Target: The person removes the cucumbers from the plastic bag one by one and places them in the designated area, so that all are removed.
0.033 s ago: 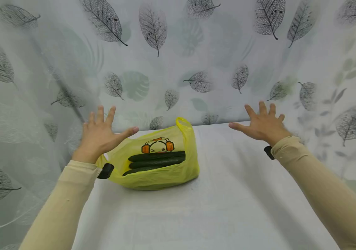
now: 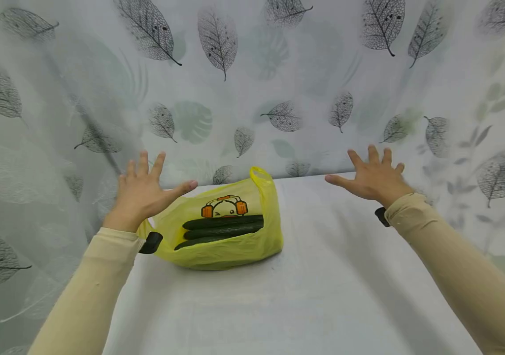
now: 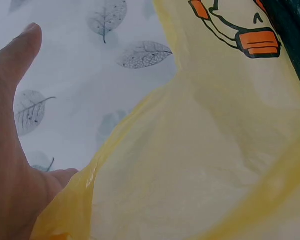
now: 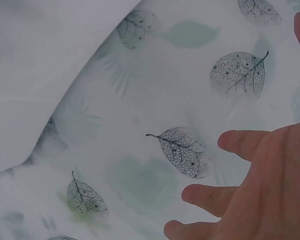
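A yellow plastic bag [image 2: 239,257] lies on its side on the white table, its mouth facing me. Several dark green cucumbers [image 2: 223,230] are inside, stacked lengthwise below a printed cartoon face with orange headphones. My left hand [image 2: 139,197] is raised at the bag's left end with fingers spread, holding nothing; its wrist overlaps the bag's edge in the head view. In the left wrist view the yellow film [image 3: 155,165] covers part of that hand. Well to the right of the bag, my right hand [image 2: 374,180] hovers near the table's back edge, fingers spread, nothing in it.
A white cloth covers the table [image 2: 314,296]. Behind it and along both sides hangs a pale curtain [image 2: 323,64] printed with leaves. Each wrist carries a small black device, one at the left cuff [image 2: 151,243] and one at the right cuff [image 2: 382,217].
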Motion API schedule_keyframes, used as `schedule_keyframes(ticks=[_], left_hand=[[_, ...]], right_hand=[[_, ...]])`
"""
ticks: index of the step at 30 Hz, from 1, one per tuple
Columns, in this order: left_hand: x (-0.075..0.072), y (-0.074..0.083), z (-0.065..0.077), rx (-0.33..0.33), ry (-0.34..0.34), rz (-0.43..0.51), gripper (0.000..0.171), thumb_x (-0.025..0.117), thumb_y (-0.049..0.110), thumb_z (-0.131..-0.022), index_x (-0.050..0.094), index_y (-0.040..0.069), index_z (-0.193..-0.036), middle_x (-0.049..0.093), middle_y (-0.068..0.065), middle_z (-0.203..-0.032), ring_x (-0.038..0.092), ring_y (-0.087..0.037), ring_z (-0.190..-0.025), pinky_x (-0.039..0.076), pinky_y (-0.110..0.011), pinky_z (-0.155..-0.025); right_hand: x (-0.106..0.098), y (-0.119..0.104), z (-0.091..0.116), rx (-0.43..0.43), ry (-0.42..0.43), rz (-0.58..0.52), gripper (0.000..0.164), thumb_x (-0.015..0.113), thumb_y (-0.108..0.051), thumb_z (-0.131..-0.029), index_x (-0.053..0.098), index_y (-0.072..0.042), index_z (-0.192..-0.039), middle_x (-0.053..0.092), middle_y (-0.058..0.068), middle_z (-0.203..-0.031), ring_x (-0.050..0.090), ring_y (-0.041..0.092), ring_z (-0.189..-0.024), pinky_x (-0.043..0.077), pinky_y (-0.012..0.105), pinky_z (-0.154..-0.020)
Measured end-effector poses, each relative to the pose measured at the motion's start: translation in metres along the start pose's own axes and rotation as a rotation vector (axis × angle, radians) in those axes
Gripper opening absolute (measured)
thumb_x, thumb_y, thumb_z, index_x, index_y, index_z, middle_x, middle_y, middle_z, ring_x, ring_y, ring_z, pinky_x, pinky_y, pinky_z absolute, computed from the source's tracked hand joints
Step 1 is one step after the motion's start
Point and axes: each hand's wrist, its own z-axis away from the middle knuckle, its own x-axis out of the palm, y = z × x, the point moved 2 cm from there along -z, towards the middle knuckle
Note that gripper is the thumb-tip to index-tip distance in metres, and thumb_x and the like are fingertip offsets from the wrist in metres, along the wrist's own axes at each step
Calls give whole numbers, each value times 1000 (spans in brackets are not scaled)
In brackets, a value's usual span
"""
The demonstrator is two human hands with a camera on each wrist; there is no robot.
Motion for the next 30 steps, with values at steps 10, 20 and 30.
schedule_keyframes(ticks=[10,20,30], left_hand=[[2,0,7,-13,-23,14,120,34,95,-78,-5,19,-163,-15,-26,-164,-7,-58,-144,1,-79,-108],[-10,-4,26,8,42,-33,121,36,94,-78,0,16,-164,-10,-25,-165,1,-54,-147,4,-78,-109],[0,-20,49,49,149,59,119,51,85,-82,5,12,-164,2,-24,-166,16,-52,-146,17,-76,-108]], right_hand=[[2,-7,9,-30,14,-2,116,43,-87,-83,13,-8,-162,0,42,-157,-7,70,-137,7,89,-94],[-2,-58,17,-134,44,-4,115,41,-89,-83,9,-13,-164,0,34,-162,-3,64,-141,10,84,-102],[3,-135,18,-357,150,-8,113,47,-85,-84,18,-11,-163,16,25,-164,16,46,-148,20,66,-115]])
